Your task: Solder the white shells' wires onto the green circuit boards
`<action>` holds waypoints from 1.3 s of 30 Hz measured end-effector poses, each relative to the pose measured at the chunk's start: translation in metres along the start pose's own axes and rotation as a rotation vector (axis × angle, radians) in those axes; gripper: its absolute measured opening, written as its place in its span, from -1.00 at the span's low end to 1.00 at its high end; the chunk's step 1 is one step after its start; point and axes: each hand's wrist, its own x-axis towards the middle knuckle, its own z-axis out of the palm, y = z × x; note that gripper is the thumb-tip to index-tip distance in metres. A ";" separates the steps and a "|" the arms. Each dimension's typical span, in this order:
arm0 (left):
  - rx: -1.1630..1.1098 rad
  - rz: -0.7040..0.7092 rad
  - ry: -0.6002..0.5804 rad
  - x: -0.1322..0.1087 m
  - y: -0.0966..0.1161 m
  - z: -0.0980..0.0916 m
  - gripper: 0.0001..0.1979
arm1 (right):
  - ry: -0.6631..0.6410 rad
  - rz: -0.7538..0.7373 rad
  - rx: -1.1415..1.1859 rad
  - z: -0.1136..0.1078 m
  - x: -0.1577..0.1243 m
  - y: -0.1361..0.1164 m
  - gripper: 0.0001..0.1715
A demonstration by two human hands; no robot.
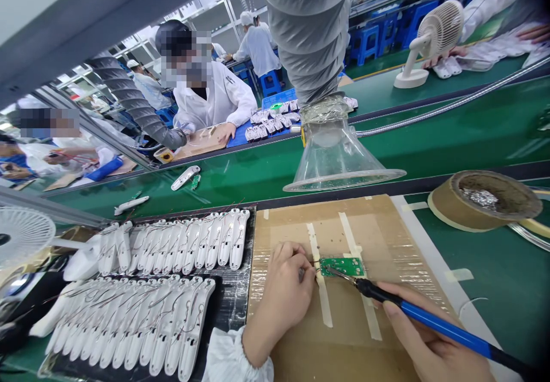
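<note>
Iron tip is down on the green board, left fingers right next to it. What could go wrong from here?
Burn: the left hand rests at the green board's left edge, close to the tip of the soldering iron held in the right hand; a slip could reach the fingers.
Shift: the board seems to lie loose on the cardboard mat, so it may slide and smear a joint.
Scorch: a tip that slips off would land on cardboard.

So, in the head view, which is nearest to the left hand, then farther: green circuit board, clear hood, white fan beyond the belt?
1. green circuit board, right beside the left hand.
2. clear hood, hanging farther back.
3. white fan, far back on the right.
</note>
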 end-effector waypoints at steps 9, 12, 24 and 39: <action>-0.015 0.012 0.014 0.000 -0.002 0.001 -0.77 | 0.002 0.053 0.021 0.003 0.000 -0.005 -0.79; -0.001 0.010 0.007 0.001 -0.001 0.001 -0.77 | 0.005 -0.053 -0.003 0.002 0.006 -0.007 -0.81; 0.018 0.002 -0.005 0.001 0.001 0.001 -0.77 | -0.007 -0.023 -0.035 -0.001 0.004 -0.001 -0.79; 0.035 0.031 0.009 0.003 0.000 0.001 -0.79 | 0.013 0.162 0.028 0.002 -0.002 -0.005 -0.75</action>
